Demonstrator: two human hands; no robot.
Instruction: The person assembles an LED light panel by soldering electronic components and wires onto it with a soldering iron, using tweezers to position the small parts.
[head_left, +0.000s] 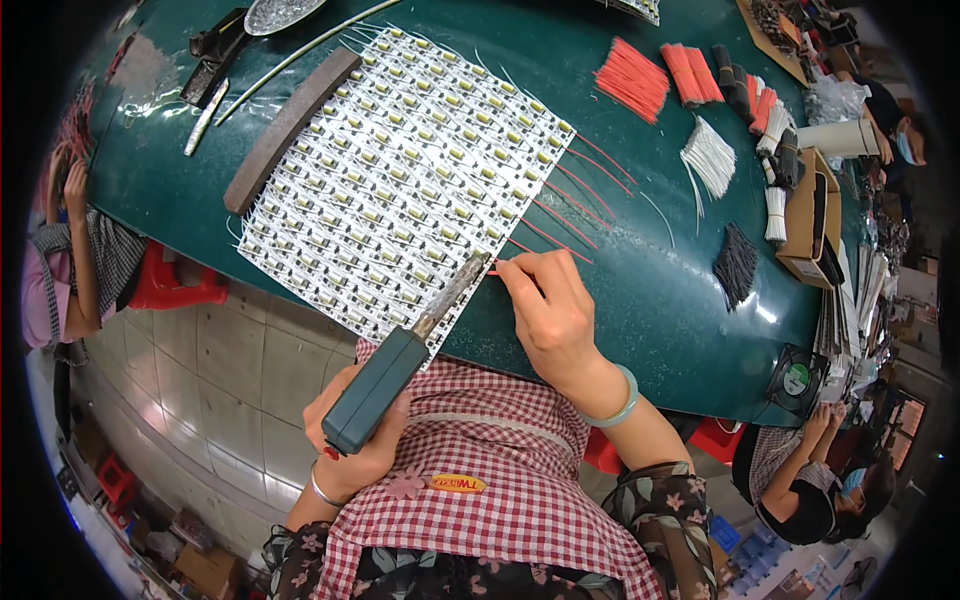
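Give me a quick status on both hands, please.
Left hand grips soldering iron, tip at panel edge. Right hand pinches red wire beside tip. Nothing between them.

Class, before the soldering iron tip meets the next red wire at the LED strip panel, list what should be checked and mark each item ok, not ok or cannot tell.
1. Left hand grips the soldering iron by its green handle: ok.
2. Iron tip sits at the near edge of the LED strip panel: ok.
3. Right hand pinches a red wire beside the tip: ok.
4. Fingers kept apart from the hot tip: not ok, very close.
5. Wire end seated on its pad: cannot tell.
6. Spare red wire bundles lie on the green table: ok.
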